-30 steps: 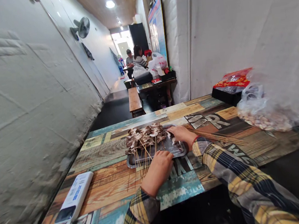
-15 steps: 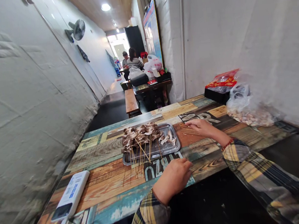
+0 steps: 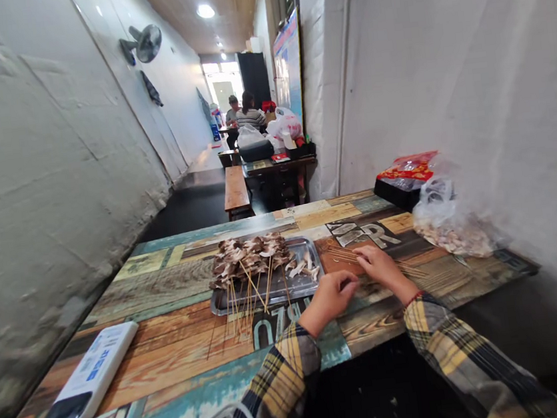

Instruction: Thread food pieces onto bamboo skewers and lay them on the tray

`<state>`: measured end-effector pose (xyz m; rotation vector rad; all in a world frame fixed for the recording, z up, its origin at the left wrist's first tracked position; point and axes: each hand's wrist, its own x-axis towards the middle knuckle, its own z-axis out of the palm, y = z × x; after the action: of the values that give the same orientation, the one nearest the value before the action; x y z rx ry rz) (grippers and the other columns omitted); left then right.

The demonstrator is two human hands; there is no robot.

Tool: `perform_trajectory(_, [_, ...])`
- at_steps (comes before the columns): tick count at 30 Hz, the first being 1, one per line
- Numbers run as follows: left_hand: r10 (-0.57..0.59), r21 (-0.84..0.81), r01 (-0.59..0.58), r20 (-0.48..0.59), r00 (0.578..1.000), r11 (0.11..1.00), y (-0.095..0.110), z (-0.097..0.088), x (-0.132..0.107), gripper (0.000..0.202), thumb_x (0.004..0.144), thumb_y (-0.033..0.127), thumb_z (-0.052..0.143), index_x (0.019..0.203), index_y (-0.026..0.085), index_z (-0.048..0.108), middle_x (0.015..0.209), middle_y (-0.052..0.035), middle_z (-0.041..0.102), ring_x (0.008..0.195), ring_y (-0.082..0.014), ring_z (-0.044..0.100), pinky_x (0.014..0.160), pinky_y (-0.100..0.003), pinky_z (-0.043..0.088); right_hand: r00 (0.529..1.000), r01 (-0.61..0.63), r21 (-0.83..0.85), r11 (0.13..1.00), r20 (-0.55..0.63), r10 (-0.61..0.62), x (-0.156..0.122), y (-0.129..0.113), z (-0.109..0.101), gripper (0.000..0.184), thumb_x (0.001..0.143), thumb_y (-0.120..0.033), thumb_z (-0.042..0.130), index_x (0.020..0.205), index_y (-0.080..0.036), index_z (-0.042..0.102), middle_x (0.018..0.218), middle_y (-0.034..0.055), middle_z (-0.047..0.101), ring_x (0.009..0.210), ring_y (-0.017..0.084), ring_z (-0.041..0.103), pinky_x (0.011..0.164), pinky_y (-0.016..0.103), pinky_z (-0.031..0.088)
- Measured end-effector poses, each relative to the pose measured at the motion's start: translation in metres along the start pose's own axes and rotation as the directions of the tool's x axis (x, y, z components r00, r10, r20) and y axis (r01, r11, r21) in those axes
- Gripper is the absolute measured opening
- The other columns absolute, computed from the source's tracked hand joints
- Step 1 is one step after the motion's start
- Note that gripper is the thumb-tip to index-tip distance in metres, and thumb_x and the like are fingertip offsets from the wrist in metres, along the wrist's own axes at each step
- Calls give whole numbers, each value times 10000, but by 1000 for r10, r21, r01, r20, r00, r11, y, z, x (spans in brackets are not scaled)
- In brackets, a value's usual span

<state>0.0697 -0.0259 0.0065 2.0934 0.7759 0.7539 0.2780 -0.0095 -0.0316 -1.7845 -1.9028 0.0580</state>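
Observation:
My right hand rests over a loose bunch of bamboo skewers on the table, its fingers pinched together at them; the skewers pass beneath it. To its left, my left hand hovers near the tray's right front corner with fingers curled in. Whether anything is inside that curl is hidden. The clear shallow tray holds a pile of brown mushroom pieces on skewers, their sticks poking over the front rim. A few pale loose mushroom strips lie at its right end.
A knotted plastic bag of pale pieces and a black box with red packaging stand at the table's right. At left lies a white device, with a white cable in front. Two people sit farther back.
My left hand has risen from the table's front edge toward the tray and my right hand. My right hand has drawn slightly nearer over the skewers. The camera view has shifted a little.

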Motion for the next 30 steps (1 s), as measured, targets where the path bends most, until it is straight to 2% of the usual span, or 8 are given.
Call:
perform_trajectory(5, [-30, 48, 38, -168, 985, 998, -22, -8, 3, 199, 823, 179, 512, 932, 161, 678, 828, -47, 707, 751, -160, 620, 712, -269, 462, 995, -80, -55, 995, -65, 76, 15, 1, 20, 238, 888, -210, 475, 983, -148, 684, 999, 120, 684, 987, 227, 608, 891, 328, 430])
perform_trajectory(11, [21, 134, 2, -168, 986, 991, -32, -19, -3, 192, 866, 187, 484, 944, 168, 659, 908, -75, 702, 842, -185, 636, 771, -297, 464, 994, -104, -143, 984, -61, 96, 16, 7, 29, 210, 913, -251, 467, 834, -196, 654, 878, 89, 662, 914, 225, 593, 845, 314, 401])
perform_trajectory(15, [39, 163, -11, -172, 984, 987, -33, -28, -7, 193, 886, 191, 467, 951, 180, 648, 902, -64, 694, 841, -177, 624, 769, -287, 459, 995, -76, -220, 973, -81, 59, 13, 8, 29, 205, 937, -243, 438, 861, -189, 621, 892, 99, 658, 903, 231, 582, 820, 313, 388])
perform_trajectory(18, [34, 162, 0, -205, 978, 987, -34, -31, -11, 177, 894, 195, 469, 948, 186, 638, 908, -55, 689, 851, -170, 619, 769, -279, 457, 973, -86, -228, 970, -230, 32, 13, 2, 23, 229, 964, -239, 383, 937, -169, 599, 898, 106, 659, 864, 234, 585, 786, 320, 386])
perform_trajectory(21, [47, 257, -1, -176, 983, 966, -33, -31, -15, 186, 912, 204, 445, 951, 188, 626, 894, -53, 670, 825, -167, 608, 742, -277, 452, 948, 22, -220, 975, -307, -91, 16, -18, 10, 272, 986, -239, 339, 1055, -158, 590, 958, 97, 659, 878, 217, 589, 787, 303, 387])
perform_trajectory(24, [68, 455, -7, -118, 991, 891, -33, -29, -16, 198, 919, 206, 427, 901, 186, 624, 873, -64, 640, 829, -185, 587, 737, -299, 444, 968, 213, -283, 935, -68, -241, 26, -52, -2, 274, 978, -212, 382, 1120, -220, 616, 941, 55, 664, 882, 194, 586, 771, 280, 373])
perform_trajectory(27, [58, 600, 2, -80, 995, 800, -36, -27, -16, 209, 914, 204, 433, 818, 180, 617, 873, -77, 620, 846, -203, 569, 746, -324, 439, 962, 271, -346, 898, 125, -242, 43, -87, -6, 245, 947, -220, 459, 1090, -268, 654, 916, 43, 662, 852, 198, 575, 717, 285, 357])
perform_trajectory(30, [14, 641, 26, -58, 998, 767, -38, -27, -16, 218, 914, 207, 431, 800, 173, 614, 860, -79, 610, 819, -202, 563, 732, -329, 441, 955, 277, -359, 891, 206, -214, 60, -111, 0, 199, 932, -255, 497, 1013, -259, 679, 935, 54, 663, 895, 212, 567, 723, 291, 357])
